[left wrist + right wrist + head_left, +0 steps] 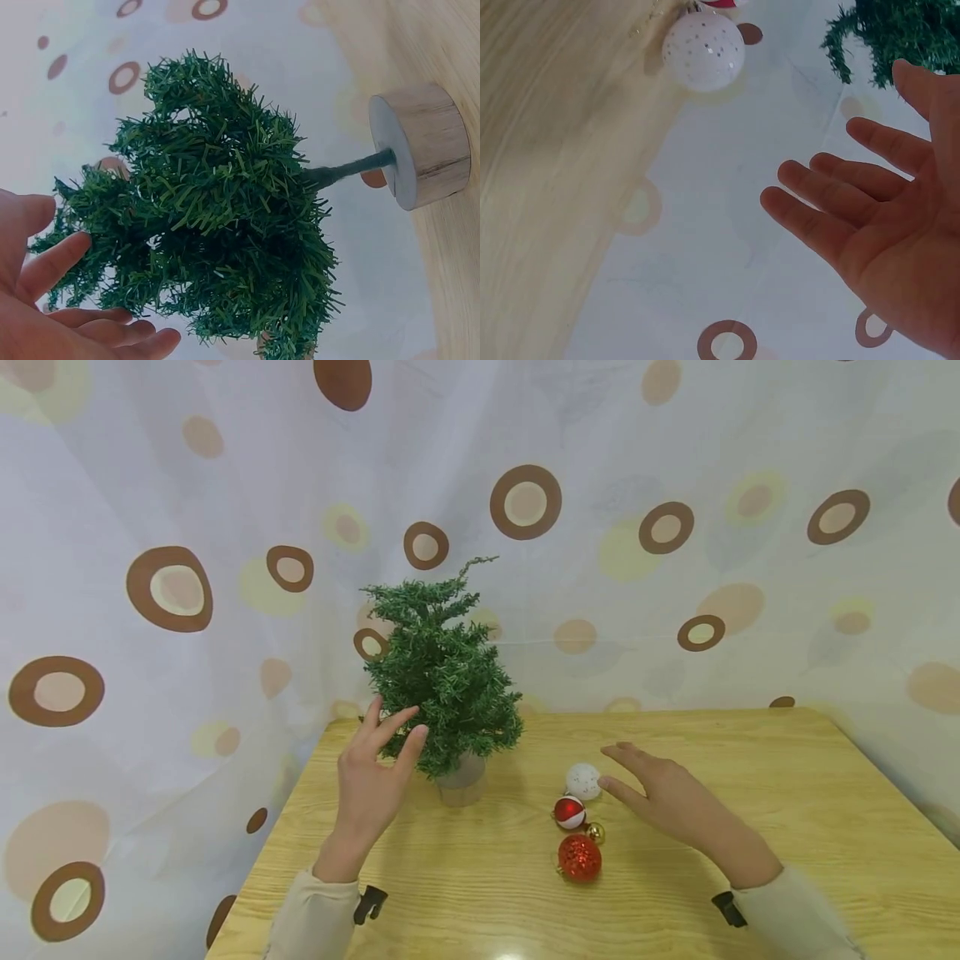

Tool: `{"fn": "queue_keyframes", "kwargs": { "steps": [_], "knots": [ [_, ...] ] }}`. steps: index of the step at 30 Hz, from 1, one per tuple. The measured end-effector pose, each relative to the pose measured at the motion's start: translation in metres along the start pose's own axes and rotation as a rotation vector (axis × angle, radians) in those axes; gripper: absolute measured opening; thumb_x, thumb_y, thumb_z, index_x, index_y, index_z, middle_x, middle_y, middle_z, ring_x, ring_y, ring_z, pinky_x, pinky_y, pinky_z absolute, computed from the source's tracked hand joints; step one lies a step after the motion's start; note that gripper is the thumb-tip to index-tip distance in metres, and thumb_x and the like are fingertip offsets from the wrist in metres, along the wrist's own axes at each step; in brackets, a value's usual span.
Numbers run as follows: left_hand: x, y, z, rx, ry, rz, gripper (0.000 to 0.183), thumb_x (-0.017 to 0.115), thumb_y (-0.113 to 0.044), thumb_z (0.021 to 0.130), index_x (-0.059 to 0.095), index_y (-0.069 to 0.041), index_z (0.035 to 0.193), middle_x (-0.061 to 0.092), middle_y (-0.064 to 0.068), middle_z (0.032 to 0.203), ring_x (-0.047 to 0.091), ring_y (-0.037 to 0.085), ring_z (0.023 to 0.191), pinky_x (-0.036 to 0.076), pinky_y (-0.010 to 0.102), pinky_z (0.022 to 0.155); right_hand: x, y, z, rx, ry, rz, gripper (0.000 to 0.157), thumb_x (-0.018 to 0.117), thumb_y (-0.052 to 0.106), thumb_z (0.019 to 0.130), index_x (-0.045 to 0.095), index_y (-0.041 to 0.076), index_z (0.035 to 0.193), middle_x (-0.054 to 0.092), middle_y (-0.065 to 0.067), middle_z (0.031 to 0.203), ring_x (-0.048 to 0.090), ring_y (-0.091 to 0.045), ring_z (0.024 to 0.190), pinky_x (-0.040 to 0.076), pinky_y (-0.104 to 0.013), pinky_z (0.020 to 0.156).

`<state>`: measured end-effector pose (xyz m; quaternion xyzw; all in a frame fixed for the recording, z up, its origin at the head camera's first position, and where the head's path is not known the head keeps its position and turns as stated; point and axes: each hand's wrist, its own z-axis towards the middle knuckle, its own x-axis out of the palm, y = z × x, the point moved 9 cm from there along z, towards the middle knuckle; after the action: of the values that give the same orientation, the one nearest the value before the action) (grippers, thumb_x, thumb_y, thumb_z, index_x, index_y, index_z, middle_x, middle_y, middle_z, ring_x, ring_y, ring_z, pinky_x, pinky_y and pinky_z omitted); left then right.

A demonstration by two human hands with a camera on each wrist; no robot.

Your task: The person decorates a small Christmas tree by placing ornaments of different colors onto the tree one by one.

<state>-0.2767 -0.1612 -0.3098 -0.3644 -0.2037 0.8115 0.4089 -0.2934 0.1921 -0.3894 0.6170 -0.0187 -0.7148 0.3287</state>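
A small green artificial Christmas tree (446,681) stands upright on a round wooden base (429,146) at the table's left. My left hand (375,781) is just in front of its lower left branches, fingers spread and holding nothing. To the right, my right hand (667,797) hovers beside the ornaments with its fingers extended, palm bare in the right wrist view. Nearest to it is a white speckled bauble (583,782). In front of that lie a red and white bauble (569,812), a little gold ball (596,833) and a glittery red bauble (580,858).
The wooden table (787,793) reaches back to a pale curtain (600,460) printed with brown and yellow circles. This curtain also hangs along the left side. Black clips (370,905) show at both wrists.
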Motion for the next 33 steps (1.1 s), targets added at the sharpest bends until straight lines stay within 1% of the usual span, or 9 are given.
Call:
{"fn": "queue_keyframes", "kwargs": {
  "steps": [4, 9, 15, 21, 23, 25, 29, 33],
  "knots": [
    [0.001, 0.002, 0.0, -0.021, -0.004, -0.011, 0.035, 0.075, -0.026, 0.099, 0.076, -0.015, 0.132, 0.041, 0.031, 0.162, 0.044, 0.052, 0.147, 0.042, 0.072, 0.113, 0.009, 0.004, -0.001, -0.029, -0.006, 0.002, 0.055, 0.062, 0.039, 0.107, 0.057, 0.002, 0.148, 0.057, -0.03, 0.15, 0.06, -0.051, 0.132, 0.05, -0.066, 0.107],
    [0.003, 0.004, 0.0, -0.038, -0.002, -0.031, 0.033, 0.077, -0.027, 0.098, 0.078, -0.014, 0.128, 0.04, 0.03, 0.163, 0.041, 0.048, 0.151, 0.04, 0.071, 0.116, 0.019, 0.008, -0.004, -0.063, -0.012, 0.009, 0.049, 0.067, 0.031, 0.105, 0.062, 0.002, 0.144, 0.065, -0.024, 0.143, 0.065, -0.047, 0.128, 0.054, -0.062, 0.105],
    [0.005, 0.007, 0.0, -0.063, 0.015, -0.05, 0.034, 0.079, -0.027, 0.097, 0.078, -0.012, 0.127, 0.036, 0.028, 0.166, 0.037, 0.046, 0.154, 0.036, 0.071, 0.118, 0.031, 0.01, -0.011, -0.063, 0.004, 0.044, 0.049, 0.067, 0.037, 0.104, 0.065, 0.005, 0.142, 0.069, -0.021, 0.139, 0.067, -0.043, 0.126, 0.055, -0.058, 0.103],
    [0.008, 0.009, -0.002, -0.091, 0.028, -0.056, 0.037, 0.079, -0.027, 0.096, 0.077, -0.01, 0.128, 0.033, 0.026, 0.168, 0.039, 0.046, 0.153, 0.049, 0.068, 0.108, 0.039, 0.015, -0.017, -0.095, -0.004, 0.037, 0.047, 0.068, 0.037, 0.104, 0.067, 0.005, 0.138, 0.072, -0.018, 0.134, 0.071, -0.04, 0.122, 0.058, -0.055, 0.1],
    [0.009, 0.01, -0.002, -0.095, 0.019, -0.069, 0.036, 0.079, -0.026, 0.096, 0.078, -0.009, 0.128, 0.033, 0.027, 0.168, 0.042, 0.046, 0.151, 0.052, 0.065, 0.106, 0.042, 0.016, -0.02, -0.096, 0.009, 0.054, 0.048, 0.067, 0.039, 0.104, 0.067, 0.006, 0.139, 0.072, -0.016, 0.135, 0.071, -0.038, 0.121, 0.059, -0.054, 0.099],
    [0.009, 0.01, -0.001, -0.101, 0.001, -0.104, 0.034, 0.079, -0.025, 0.097, 0.078, -0.008, 0.127, 0.032, 0.027, 0.168, 0.044, 0.047, 0.149, 0.053, 0.062, 0.105, 0.045, 0.017, -0.023, -0.096, 0.029, 0.079, 0.049, 0.065, 0.041, 0.105, 0.067, 0.007, 0.14, 0.072, -0.013, 0.135, 0.071, -0.037, 0.122, 0.059, -0.053, 0.098],
    [0.009, 0.01, 0.002, -0.104, -0.046, -0.161, 0.033, 0.078, -0.023, 0.098, 0.078, -0.004, 0.125, 0.03, 0.025, 0.169, 0.045, 0.048, 0.148, 0.055, 0.055, 0.105, 0.05, 0.023, -0.029, -0.127, 0.047, 0.098, 0.045, 0.065, 0.042, 0.105, 0.07, 0.01, 0.136, 0.075, -0.007, 0.132, 0.073, -0.032, 0.12, 0.061, -0.05, 0.095],
    [0.009, 0.009, 0.006, -0.086, -0.082, -0.155, 0.032, 0.078, -0.021, 0.098, 0.078, -0.003, 0.125, 0.031, 0.026, 0.169, 0.045, 0.05, 0.147, 0.057, 0.054, 0.102, 0.053, 0.026, -0.033, -0.16, 0.054, 0.089, 0.038, 0.067, 0.041, 0.104, 0.073, 0.014, 0.131, 0.078, -0.001, 0.123, 0.076, -0.024, 0.11, 0.063, -0.044, 0.09]
  ]
}}
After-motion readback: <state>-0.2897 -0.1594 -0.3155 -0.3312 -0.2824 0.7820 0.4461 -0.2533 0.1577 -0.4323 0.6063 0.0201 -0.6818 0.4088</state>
